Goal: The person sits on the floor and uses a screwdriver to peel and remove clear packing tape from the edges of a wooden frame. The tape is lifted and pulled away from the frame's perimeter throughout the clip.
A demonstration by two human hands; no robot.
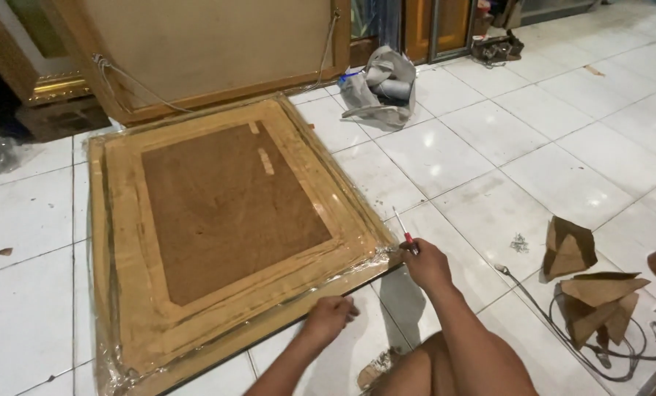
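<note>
Screwdriver (405, 236) upright in right-hand grip (427, 264)

Frame: large square wooden picture frame (225, 227), wrapped in clear plastic film, lying face down and flat on the white floor tiles, brown backing board uppermost.
Tool: slim red-handled screwdriver (404, 233), tilted, at the frame's near right corner.

The large plastic-wrapped wooden picture frame (225, 227) is cut off at its 7 o'clock corner by the bottom edge. The red-handled screwdriver (405, 235) has its grip hidden inside the right hand (424, 264). The small metal fasteners (519, 243) are too small to identify.
</note>
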